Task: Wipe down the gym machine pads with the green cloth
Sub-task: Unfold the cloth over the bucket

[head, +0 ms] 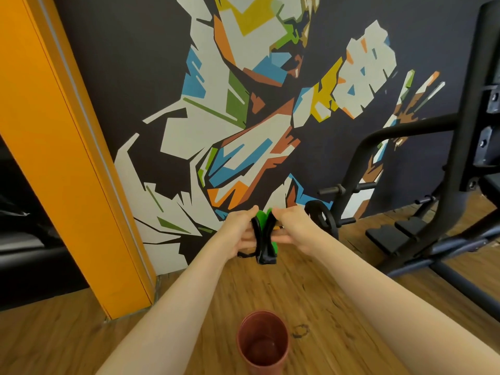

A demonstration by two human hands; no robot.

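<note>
An orange painted pillar (58,147) stands at the wooden floor's (338,293) left edge. The left hand (238,231) pinches one side of the green cloth with black edging (263,235), held in the air before the multicoloured wall mural (243,104); the right hand (290,228) pinches the other side. A reddish-brown plastic cup (262,343) stands below. A black metal gym machine frame (443,163) occupies the right edge.

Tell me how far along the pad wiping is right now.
Barely started. Done: the green cloth is picked up. In hand: the left hand and right hand grip it, bunched, above the wooden floor, over a brown cup. Left: the black gym machine stands to the right, untouched; no pad is being wiped.
</note>
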